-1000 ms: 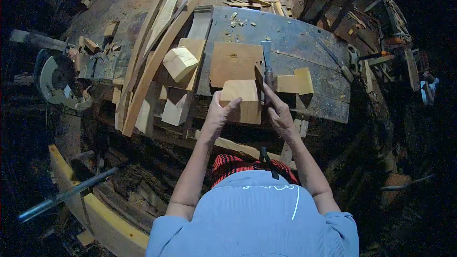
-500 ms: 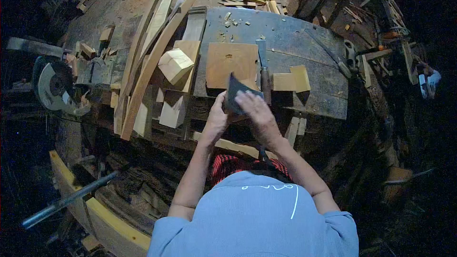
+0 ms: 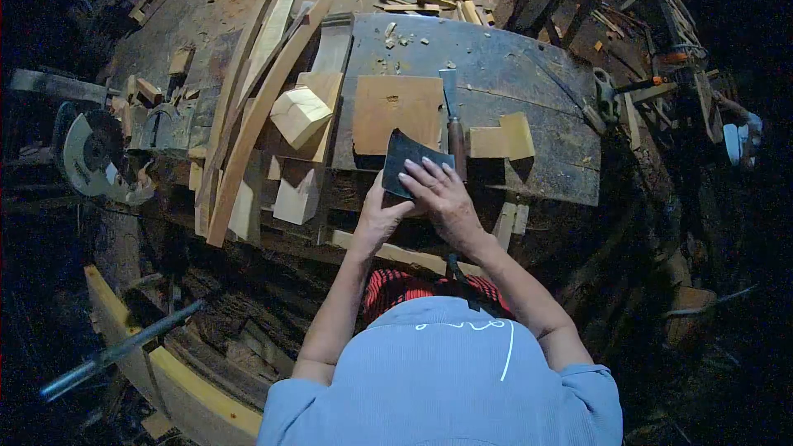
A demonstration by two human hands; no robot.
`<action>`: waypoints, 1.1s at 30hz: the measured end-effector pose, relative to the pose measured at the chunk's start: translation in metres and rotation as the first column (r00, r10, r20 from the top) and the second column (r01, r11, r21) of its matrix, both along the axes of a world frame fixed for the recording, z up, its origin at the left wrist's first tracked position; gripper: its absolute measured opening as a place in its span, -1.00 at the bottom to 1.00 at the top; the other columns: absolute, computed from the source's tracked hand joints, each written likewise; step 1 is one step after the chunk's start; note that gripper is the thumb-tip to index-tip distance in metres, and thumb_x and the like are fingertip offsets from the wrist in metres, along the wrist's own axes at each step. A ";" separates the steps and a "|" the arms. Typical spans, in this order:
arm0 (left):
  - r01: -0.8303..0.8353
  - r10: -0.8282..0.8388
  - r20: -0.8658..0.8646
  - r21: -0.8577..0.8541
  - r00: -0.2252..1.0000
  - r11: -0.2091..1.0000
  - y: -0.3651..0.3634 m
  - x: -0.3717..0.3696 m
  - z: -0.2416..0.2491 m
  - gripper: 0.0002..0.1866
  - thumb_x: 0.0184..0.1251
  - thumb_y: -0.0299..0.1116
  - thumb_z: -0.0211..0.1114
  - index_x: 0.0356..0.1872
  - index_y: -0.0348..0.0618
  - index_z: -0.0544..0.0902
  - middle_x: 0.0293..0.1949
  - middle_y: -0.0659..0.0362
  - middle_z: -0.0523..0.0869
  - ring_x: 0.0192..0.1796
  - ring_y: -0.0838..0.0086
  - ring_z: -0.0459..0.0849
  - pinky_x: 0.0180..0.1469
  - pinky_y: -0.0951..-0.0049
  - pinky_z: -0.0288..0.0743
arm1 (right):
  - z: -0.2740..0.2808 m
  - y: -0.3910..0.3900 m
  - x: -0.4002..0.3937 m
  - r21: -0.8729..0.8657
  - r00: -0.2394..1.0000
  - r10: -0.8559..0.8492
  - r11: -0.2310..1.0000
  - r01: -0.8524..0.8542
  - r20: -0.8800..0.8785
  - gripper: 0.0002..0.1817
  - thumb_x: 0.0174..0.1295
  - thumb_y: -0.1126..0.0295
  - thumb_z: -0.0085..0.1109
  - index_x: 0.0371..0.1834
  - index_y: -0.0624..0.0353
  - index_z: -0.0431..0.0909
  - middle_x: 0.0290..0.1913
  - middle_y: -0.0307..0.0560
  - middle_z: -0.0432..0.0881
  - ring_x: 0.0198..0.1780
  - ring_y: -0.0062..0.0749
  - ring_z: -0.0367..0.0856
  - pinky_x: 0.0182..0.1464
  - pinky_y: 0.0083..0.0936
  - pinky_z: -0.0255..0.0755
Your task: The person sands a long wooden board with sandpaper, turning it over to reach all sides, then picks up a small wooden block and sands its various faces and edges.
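A dark, slightly curled sheet that looks like sandpaper (image 3: pixel 403 151) is held above the bench's near edge. My left hand (image 3: pixel 380 221) grips its lower left side, fingers mostly hidden underneath. On top of the sheet, my right hand (image 3: pixel 450 208) lies with its fingers stretched out and slightly apart. Just beyond is a square wooden block (image 3: pixel 399 111), partly covered by the sheet's top corner. A chisel (image 3: pixel 455 120) with a wooden handle lies to the right of that block, its blade pointing away from me.
The workbench (image 3: pixel 529 91) carries a pale faceted wood block (image 3: pixel 301 117), long curved wood strips (image 3: pixel 263 120) and small offcuts (image 3: pixel 489 142). A circular saw blade (image 3: pixel 95 153) stands at left. A metal bar (image 3: pixel 124 351) juts out lower left. Another person's sleeve (image 3: pixel 733 144) shows far right.
My right hand, blurred and raised at the sheet before, now rests flatter on it. The sheet has tipped from steep to flatter, showing more of its dark face. The view has shifted slightly.
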State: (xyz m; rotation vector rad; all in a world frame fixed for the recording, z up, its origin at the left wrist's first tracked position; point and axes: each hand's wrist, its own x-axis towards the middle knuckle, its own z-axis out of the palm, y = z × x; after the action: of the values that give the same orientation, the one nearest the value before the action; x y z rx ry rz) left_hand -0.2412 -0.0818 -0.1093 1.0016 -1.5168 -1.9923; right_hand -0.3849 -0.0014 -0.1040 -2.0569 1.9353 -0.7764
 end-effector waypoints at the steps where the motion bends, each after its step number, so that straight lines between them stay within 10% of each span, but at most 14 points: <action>1: 0.033 -0.028 0.047 -0.090 0.998 0.995 -0.003 0.001 0.002 -0.40 -0.05 -0.41 0.34 0.08 -0.28 0.33 -0.04 0.11 0.50 0.02 0.47 0.45 0.10 0.49 0.29 | -0.001 -0.001 -0.002 -0.044 1.000 0.003 0.999 -0.002 0.023 -0.44 0.05 0.44 -0.03 0.22 -0.15 0.26 0.28 -0.26 0.24 0.26 -0.20 0.23 0.25 -0.16 0.09; 12: 0.079 -0.013 0.263 -0.243 0.965 0.967 -0.003 0.002 0.023 -0.36 -0.08 -0.40 0.34 0.11 -0.22 0.31 -0.03 0.04 0.50 0.01 0.29 0.47 0.10 0.39 0.30 | 0.010 -0.003 -0.030 -0.046 0.981 -0.183 0.982 0.186 0.056 -0.43 -0.01 0.50 0.02 0.17 -0.09 0.33 0.23 -0.22 0.32 0.23 -0.16 0.26 0.26 -0.16 0.07; 14: 0.224 -0.025 0.322 -0.600 0.946 0.768 -0.005 0.004 0.003 -0.36 -0.13 -0.39 0.35 0.08 -0.21 0.34 -0.04 0.00 0.50 -0.08 0.13 0.47 0.04 0.28 0.33 | 0.020 -0.008 -0.017 -0.120 0.994 -0.109 0.987 0.107 -0.014 -0.46 0.00 0.47 0.03 0.15 -0.10 0.35 0.22 -0.24 0.33 0.23 -0.16 0.28 0.25 -0.16 0.07; 20: 0.237 -0.014 0.426 -0.474 0.905 0.848 -0.011 0.003 0.043 -0.39 -0.16 -0.37 0.34 0.04 -0.23 0.39 -0.04 -0.03 0.51 -0.06 0.10 0.48 0.06 0.28 0.33 | -0.016 -0.006 -0.037 -0.032 0.975 -0.196 0.980 0.194 -0.100 -0.38 -0.13 0.56 0.03 0.13 -0.10 0.38 0.23 -0.25 0.32 0.26 -0.15 0.23 0.23 -0.12 0.09; 24: 0.035 0.034 0.205 -0.323 0.978 0.946 -0.052 0.025 0.084 -0.43 -0.11 -0.43 0.34 0.03 -0.27 0.40 -0.05 0.06 0.52 0.02 0.39 0.49 0.10 0.43 0.33 | -0.006 0.022 -0.057 0.084 0.950 -0.310 0.948 0.307 0.035 -0.31 -0.19 0.69 -0.13 0.15 -0.01 0.35 0.23 -0.21 0.32 0.27 -0.16 0.22 0.27 -0.23 0.06; 27: -0.220 0.347 0.119 -0.575 0.930 0.788 -0.124 0.056 0.098 -0.49 -0.02 -0.38 0.32 0.03 -0.22 0.42 -0.09 0.13 0.54 -0.03 0.41 0.50 0.04 0.43 0.36 | -0.004 0.047 -0.062 0.089 0.922 -0.374 0.926 0.366 0.100 -0.31 -0.19 0.70 -0.20 0.16 0.06 0.33 0.21 -0.16 0.33 0.29 -0.19 0.20 0.30 -0.30 0.02; 31: -0.594 0.572 -0.202 -0.074 0.795 0.801 -0.244 0.098 0.085 -0.47 0.02 -0.19 0.33 0.01 -0.24 0.45 -0.06 0.12 0.54 -0.04 0.36 0.53 -0.04 0.41 0.44 | 0.018 0.069 -0.053 0.154 0.824 -0.488 0.873 0.464 0.289 -0.36 -0.12 0.67 -0.26 0.17 0.12 0.32 0.18 -0.10 0.37 0.29 -0.22 0.21 0.32 -0.33 -0.01; 33: -0.779 0.779 -0.021 0.030 0.626 0.627 -0.272 0.091 0.076 -0.49 0.07 -0.16 0.30 0.02 -0.19 0.45 -0.05 0.11 0.55 -0.07 0.28 0.55 -0.06 0.28 0.47 | 0.018 0.080 -0.047 0.173 0.776 -0.526 0.850 0.498 0.348 -0.35 -0.12 0.67 -0.28 0.17 0.11 0.32 0.18 -0.08 0.37 0.28 -0.22 0.22 0.32 -0.33 -0.01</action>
State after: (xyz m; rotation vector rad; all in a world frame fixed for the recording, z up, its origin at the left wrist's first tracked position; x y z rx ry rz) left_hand -0.1501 -0.3534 -0.0329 1.3312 -0.7882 -1.3578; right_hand -0.4319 0.0790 -0.0855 -1.1970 2.2510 -1.1003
